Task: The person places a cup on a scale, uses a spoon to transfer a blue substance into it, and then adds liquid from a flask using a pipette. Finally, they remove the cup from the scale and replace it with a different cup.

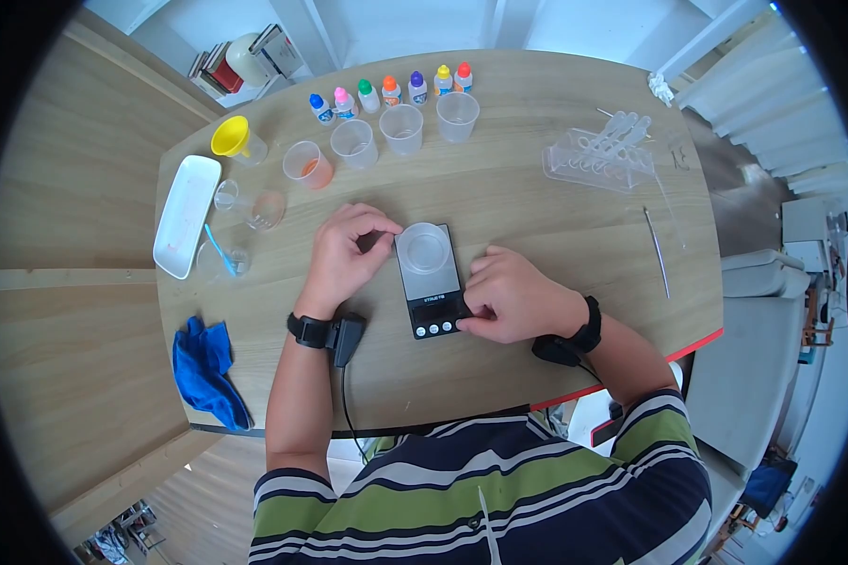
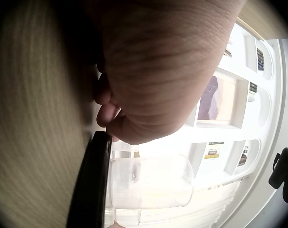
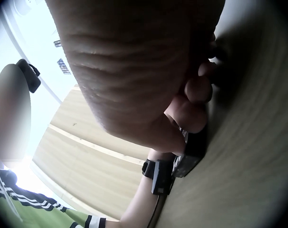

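A black digital scale (image 1: 432, 303) with a silver plate lies mid-table in the head view. A clear plastic cup (image 1: 425, 249) stands on its plate; the left wrist view shows a cup (image 2: 151, 183) side-on beyond the scale's dark edge (image 2: 92, 183). My left hand (image 1: 346, 252) is at the scale's far left corner, its index fingertip touching there and thumb close by, fingers loosely bent. My right hand (image 1: 516, 299) holds the near right corner, thumb (image 3: 170, 140) over the button end and curled fingers along the side. The display looks dark in the head view.
Behind stand several clear cups (image 1: 401, 129), one with orange liquid (image 1: 317, 172), and several colour-capped bottles (image 1: 391, 91). At left are a yellow funnel (image 1: 229, 137), white tray (image 1: 187, 218), beakers (image 1: 266, 211) and blue cloth (image 1: 207, 372). At right are a clear rack (image 1: 589, 158) and metal rod (image 1: 657, 252).
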### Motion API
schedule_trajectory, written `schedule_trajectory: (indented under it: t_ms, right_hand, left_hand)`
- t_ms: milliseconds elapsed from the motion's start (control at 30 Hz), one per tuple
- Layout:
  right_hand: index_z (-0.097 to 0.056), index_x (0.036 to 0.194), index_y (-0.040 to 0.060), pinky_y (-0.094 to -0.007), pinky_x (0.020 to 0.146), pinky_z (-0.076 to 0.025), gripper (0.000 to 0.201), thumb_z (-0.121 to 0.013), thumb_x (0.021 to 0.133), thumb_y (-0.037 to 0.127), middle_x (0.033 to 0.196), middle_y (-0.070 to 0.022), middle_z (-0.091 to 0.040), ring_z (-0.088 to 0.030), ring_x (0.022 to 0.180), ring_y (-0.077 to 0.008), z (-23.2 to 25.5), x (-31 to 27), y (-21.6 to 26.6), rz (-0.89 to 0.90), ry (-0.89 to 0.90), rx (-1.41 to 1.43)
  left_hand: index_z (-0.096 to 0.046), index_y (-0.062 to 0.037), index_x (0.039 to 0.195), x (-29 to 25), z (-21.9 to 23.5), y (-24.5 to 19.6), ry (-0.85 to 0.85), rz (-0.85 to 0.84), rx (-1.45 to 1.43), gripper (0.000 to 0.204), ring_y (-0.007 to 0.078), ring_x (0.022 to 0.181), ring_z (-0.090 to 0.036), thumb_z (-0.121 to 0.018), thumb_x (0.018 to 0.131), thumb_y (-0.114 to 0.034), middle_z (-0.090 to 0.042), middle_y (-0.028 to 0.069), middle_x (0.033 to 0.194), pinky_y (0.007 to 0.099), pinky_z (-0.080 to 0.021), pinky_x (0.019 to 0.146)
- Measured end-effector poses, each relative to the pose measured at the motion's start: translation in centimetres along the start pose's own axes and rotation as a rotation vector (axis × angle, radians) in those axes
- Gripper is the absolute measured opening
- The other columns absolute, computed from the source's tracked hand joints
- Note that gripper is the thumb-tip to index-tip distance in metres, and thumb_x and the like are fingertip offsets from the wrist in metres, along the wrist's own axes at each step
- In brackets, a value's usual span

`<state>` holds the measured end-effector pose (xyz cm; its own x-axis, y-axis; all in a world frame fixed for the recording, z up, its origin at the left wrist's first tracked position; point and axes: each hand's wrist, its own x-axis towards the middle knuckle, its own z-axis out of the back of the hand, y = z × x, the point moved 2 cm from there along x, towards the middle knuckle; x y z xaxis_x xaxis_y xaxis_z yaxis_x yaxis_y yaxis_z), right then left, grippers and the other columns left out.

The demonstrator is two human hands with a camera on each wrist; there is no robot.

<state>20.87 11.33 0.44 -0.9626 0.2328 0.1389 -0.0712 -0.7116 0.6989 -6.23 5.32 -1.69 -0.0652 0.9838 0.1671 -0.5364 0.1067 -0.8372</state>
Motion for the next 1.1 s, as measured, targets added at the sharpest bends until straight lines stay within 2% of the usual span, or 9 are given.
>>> schedule_trajectory:
  t_ms: [667, 733, 900, 967, 1100]
  right_hand:
    - [-0.059, 0.061, 0.0121, -0.0399, 0.077, -0.044, 0.036, -0.086, 0.081, 0.023, 0.062, -0.0028, -0.061, -0.058, 0.070, -0.0264, -0.3, 0.0, 0.3, -0.012, -0.022, -0.055]
    - [-0.059, 0.060, 0.0120, -0.0400, 0.077, -0.044, 0.036, -0.086, 0.081, 0.023, 0.062, -0.0027, -0.061, -0.058, 0.070, -0.0266, -0.1, 0.1, 0.4, 0.001, -0.029, -0.058]
    - [-0.062, 0.062, 0.0112, -0.0415, 0.074, -0.046, 0.034, -0.086, 0.082, 0.023, 0.063, -0.0034, -0.062, -0.058, 0.068, -0.0278, 0.3, 0.3, -0.3, 0.014, -0.051, 0.015]
    - [-0.061, 0.065, 0.0090, -0.0406, 0.065, -0.044, 0.034, -0.089, 0.084, 0.014, 0.063, -0.0038, -0.059, -0.054, 0.063, -0.0266, 0.3, 0.3, -0.6, 0.006, -0.213, 0.159]
    - [-0.064, 0.069, 0.0054, -0.0398, 0.059, -0.042, 0.029, -0.086, 0.087, 0.008, 0.064, -0.0064, -0.058, -0.054, 0.063, -0.0261, 0.6, 0.3, -1.3, -0.043, -0.332, 0.214]
  left_hand:
    - [-0.082, -0.0044, 0.099, 0.1, -0.1, 0.0, -0.009, -0.014, 0.003, 0.014, 0.0246, 0.094, -0.069, -0.079, 0.086, 0.001, -0.076, 0.0073, 0.099, 0.0366, -0.053, 0.084]
    - [-0.083, -0.0079, 0.094, 0.2, -0.2, 0.0, -0.061, -0.058, 0.001, 0.015, 0.0256, 0.086, -0.068, -0.078, 0.083, 0.001, -0.077, 0.0054, 0.093, 0.0379, -0.054, 0.076]
    - [-0.083, -0.0081, 0.093, 0.1, -0.2, 0.0, -0.071, -0.073, 0.001, 0.015, 0.0260, 0.087, -0.068, -0.078, 0.083, 0.000, -0.077, 0.0058, 0.093, 0.0384, -0.054, 0.076]
    - [-0.083, -0.0085, 0.093, 0.1, -0.2, 0.1, -0.066, -0.064, 0.000, 0.014, 0.0261, 0.087, -0.068, -0.078, 0.083, 0.000, -0.077, 0.0059, 0.093, 0.0386, -0.055, 0.076]
    - [-0.083, -0.0086, 0.094, 0.1, -0.2, 0.1, -0.063, -0.060, -0.005, 0.014, 0.0265, 0.087, -0.068, -0.078, 0.083, -0.001, -0.076, 0.0055, 0.093, 0.0387, -0.055, 0.077]
